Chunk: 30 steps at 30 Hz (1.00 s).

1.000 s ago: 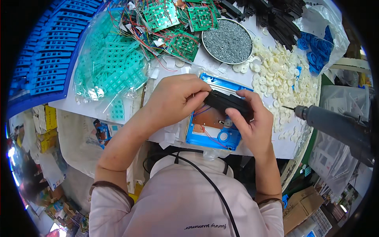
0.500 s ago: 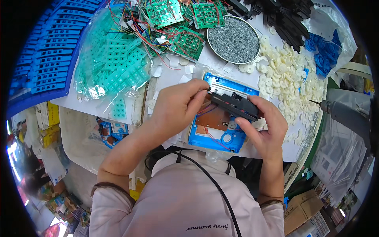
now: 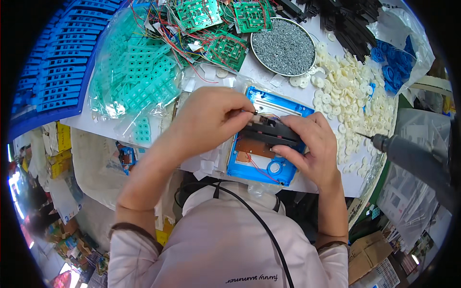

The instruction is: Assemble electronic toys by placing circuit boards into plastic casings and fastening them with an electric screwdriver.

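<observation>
My right hand (image 3: 312, 144) grips a long black plastic part (image 3: 276, 132) between thumb and fingers, tilted over a blue plastic casing (image 3: 245, 170). At the left end of that part, my left hand (image 3: 211, 117) is closed in a pinch. What sits between its thumb and forefinger is too small and covered to name. Inside the casing lie a brown circuit board (image 3: 254, 148), thin red wires and a round ring opening near the front. The black part and my fingers hide the casing's middle.
Green circuit boards (image 3: 228, 50) with tangled wires and a dish of screws (image 3: 283, 45) stand behind. Teal keypads (image 3: 139, 72) lie left, cream plastic discs (image 3: 348, 91) right. An electric screwdriver (image 3: 413, 153) hangs at the right, its bit pointing toward the casing.
The black part has shifted left and lower over the casing, with my right hand following it. My left hand stays pinched at its end. The screwdriver has swung toward me and left.
</observation>
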{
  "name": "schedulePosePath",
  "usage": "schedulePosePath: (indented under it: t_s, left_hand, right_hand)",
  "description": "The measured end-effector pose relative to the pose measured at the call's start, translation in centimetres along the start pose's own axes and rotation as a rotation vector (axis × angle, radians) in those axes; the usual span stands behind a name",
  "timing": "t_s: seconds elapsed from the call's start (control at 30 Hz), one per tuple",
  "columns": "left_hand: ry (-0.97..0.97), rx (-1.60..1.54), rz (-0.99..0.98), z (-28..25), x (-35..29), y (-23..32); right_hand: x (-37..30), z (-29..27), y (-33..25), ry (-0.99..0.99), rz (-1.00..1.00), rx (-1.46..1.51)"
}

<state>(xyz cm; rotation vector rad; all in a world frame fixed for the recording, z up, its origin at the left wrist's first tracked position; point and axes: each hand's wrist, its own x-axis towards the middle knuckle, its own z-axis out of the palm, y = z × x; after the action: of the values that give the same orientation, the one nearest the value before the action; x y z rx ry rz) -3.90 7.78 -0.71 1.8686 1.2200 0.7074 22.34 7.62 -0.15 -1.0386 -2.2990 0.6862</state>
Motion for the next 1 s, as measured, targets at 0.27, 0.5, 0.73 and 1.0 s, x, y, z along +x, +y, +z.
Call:
schedulePosePath:
  t_s: [0.27, 0.5, 0.73, 1.0]
  left_hand:
    - [-0.235, 0.305, 0.331, -0.4, 3.0, 0.7]
    - [-0.314, 0.401, 0.445, -1.3, 3.7, 1.8]
    - [-0.506, 0.512, 0.439, -1.6, 4.5, 3.2]
    - [-0.576, 0.567, 0.425, -1.4, 4.2, 4.0]
  right_hand:
    - [-0.9, 0.8, 0.6, 0.041, -0.048, 0.005]
    - [-0.7, 0.7, 0.9, 0.005, -0.066, 0.013]
    - [-0.5, 0.9, 0.8, 0.008, -0.076, -0.002]
    - [0.6, -0.1, -0.2, -0.23, -0.08, -0.183]
